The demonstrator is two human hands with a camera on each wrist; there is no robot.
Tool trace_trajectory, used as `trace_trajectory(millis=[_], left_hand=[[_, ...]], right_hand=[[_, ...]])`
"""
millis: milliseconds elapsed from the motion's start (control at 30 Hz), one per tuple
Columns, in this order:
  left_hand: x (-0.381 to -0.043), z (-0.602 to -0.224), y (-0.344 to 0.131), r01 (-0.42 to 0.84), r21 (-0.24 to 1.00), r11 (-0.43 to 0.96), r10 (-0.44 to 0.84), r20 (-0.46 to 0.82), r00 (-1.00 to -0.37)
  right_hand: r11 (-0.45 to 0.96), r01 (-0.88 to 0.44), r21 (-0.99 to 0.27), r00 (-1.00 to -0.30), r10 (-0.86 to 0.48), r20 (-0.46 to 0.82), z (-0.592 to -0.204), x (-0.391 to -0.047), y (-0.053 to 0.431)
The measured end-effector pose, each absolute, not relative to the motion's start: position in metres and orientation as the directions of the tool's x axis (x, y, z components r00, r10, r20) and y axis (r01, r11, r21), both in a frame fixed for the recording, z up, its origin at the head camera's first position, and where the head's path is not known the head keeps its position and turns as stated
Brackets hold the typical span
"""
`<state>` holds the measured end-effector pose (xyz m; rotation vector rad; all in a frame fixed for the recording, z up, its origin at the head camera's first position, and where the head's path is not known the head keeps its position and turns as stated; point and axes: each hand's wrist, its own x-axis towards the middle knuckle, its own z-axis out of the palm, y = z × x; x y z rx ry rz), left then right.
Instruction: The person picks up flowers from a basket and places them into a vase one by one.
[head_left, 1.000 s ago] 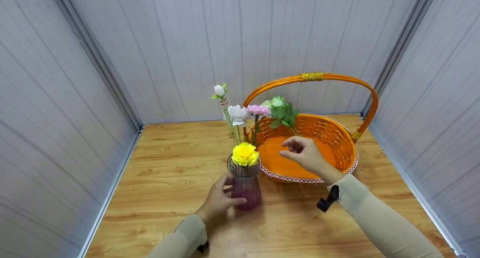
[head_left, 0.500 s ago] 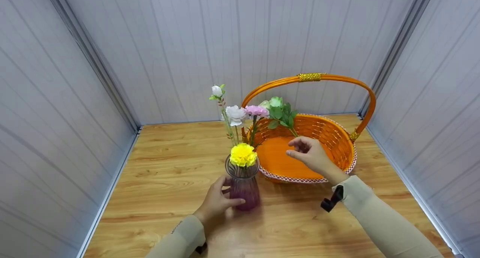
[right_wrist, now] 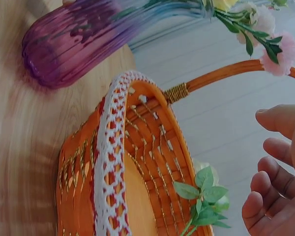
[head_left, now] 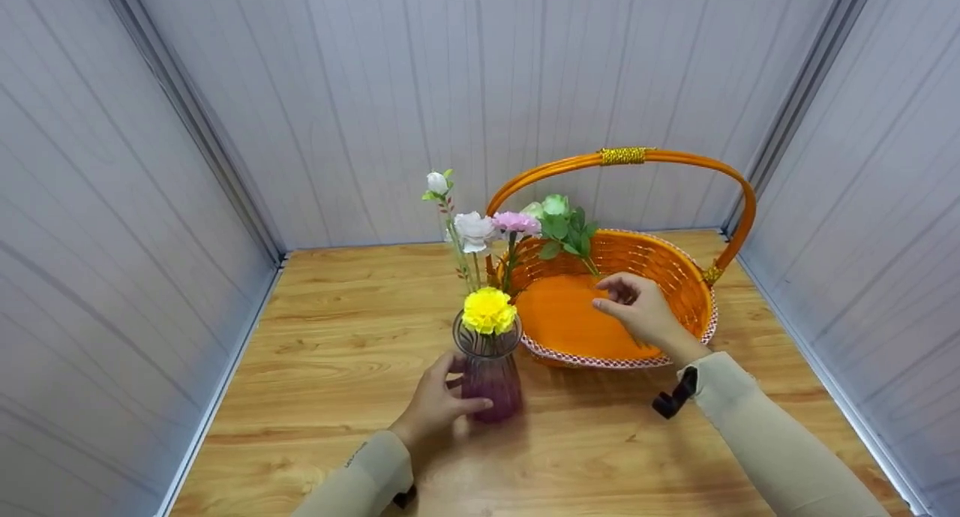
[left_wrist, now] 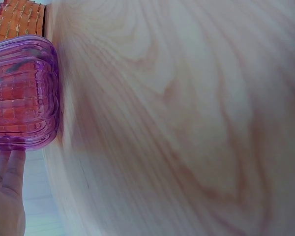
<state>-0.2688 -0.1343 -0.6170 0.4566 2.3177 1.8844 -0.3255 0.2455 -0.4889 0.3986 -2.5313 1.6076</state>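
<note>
A ribbed glass vase (head_left: 491, 386), purple toward its base, stands on the wooden table. My left hand (head_left: 433, 401) holds its lower part from the left, thumb across the front. In the vase are a yellow carnation (head_left: 488, 311), a white flower (head_left: 474, 232), a pink carnation (head_left: 517, 223) and a tall stem with a white bud (head_left: 437, 183). My right hand (head_left: 636, 307) hovers over the orange wicker basket (right_wrist: 108, 162), fingers loosely curled and holding nothing. A pale green rose (head_left: 556, 204) with green leaves leans on the basket's back left rim.
The basket's tall arched handle (head_left: 624, 155), wrapped in gold at the top, rises behind my right hand. Pale panel walls (head_left: 360, 112) enclose the table (head_left: 337, 337) at the back and both sides.
My right hand has drifted to the right, away from the vase, with its fingers still loosely curled. The left hand, the vase and its flowers stay as they were.
</note>
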Motion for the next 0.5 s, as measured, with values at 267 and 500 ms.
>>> trace_trajectory(millis=[267, 500], left_hand=[[-0.268, -0.617, -0.135, 0.169, 0.970, 0.176, 0.309, 0.109, -0.945], [-0.269, -0.618, -0.135, 0.178, 0.968, 0.176, 0.310, 0.117, -0.943]], right_hand=[[0.442, -0.262, -0.858, -0.964, -0.171, 0.206, -0.498, -0.337, 0.259], [0.453, -0.263, -0.852, -0.963, -0.174, 0.205, -0.506, -0.343, 0.273]])
